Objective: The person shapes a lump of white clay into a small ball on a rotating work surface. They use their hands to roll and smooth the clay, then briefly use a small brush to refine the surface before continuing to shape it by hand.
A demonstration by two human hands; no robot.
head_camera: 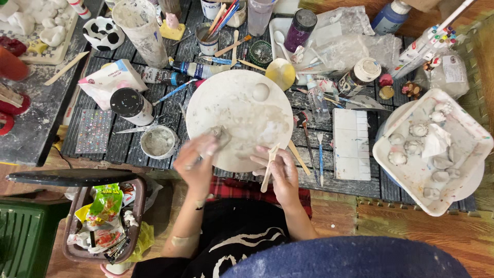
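Pinching a small grey clay lump (221,135) in our left hand (198,162) on the round white board (239,118), our right hand (280,172) closed around a wooden stick (268,169), we risk smearing clay or nudging the nearby cup (158,142) off the crowded table (113,144).

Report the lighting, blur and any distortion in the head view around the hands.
Head view: soft, even light with faint shadows; the left hand is slightly motion-blurred on the round white board; the right hand with its wooden stick is sharper; wide-angle bending shows at the frame edges.
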